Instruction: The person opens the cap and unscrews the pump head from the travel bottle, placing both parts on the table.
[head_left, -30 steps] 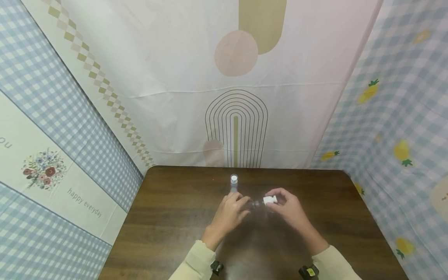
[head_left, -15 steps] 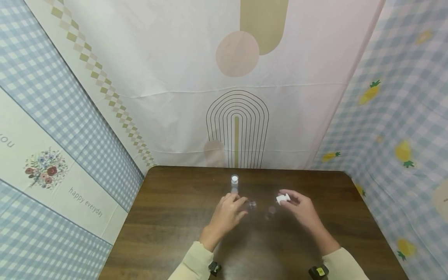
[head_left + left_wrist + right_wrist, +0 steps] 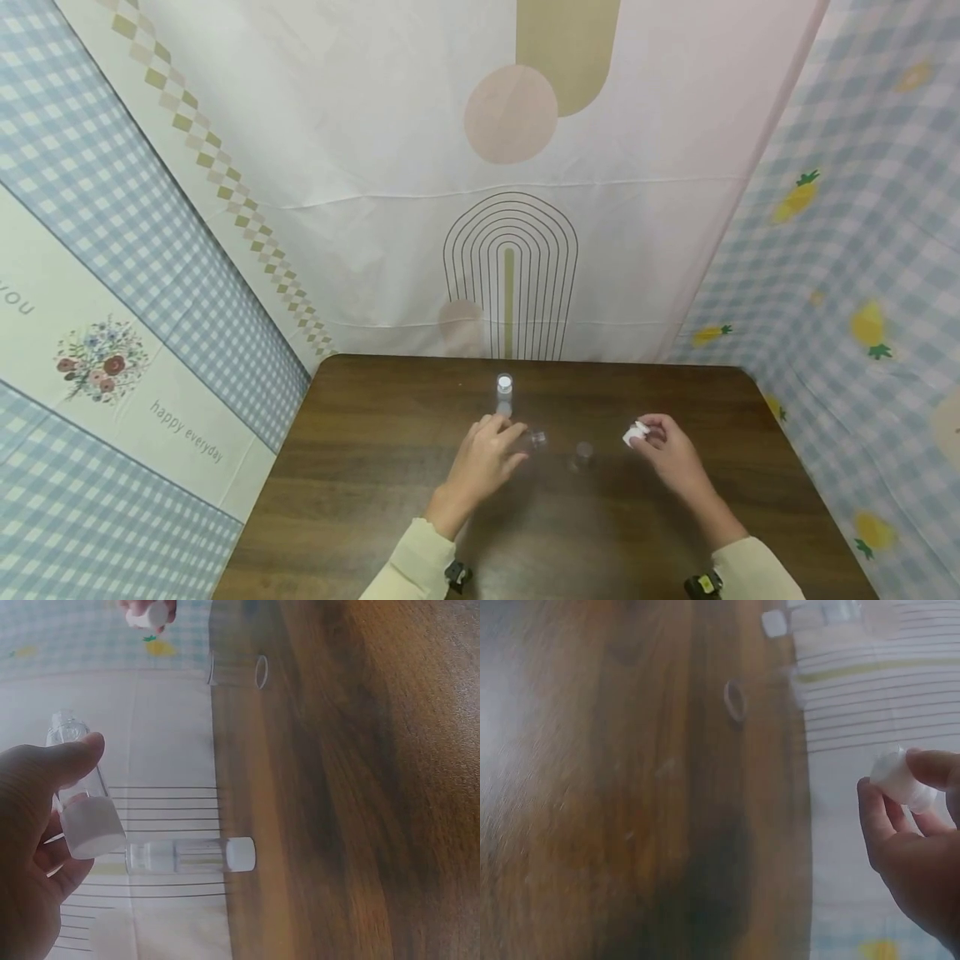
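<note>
My left hand grips a small clear bottle with a white base, thumb on one side and fingers on the other. It is tilted, and its clear neck shows past the fingers. In the left wrist view its white base is plain. Farther right, my right hand pinches a small white cap-like piece between thumb and fingertips, above the table. Another clear bottle with white parts stands just beyond my left hand. A clear round cover sits on the table between both hands.
The brown wooden table has its far edge against a white printed cloth. Blue checked cloths hang at the left and right sides. Dark wrist cameras are strapped at both sleeves.
My right hand has moved to the right, away from the held bottle, carrying the white piece. The clear cover has come into sight between the hands. The left hand barely moved.
</note>
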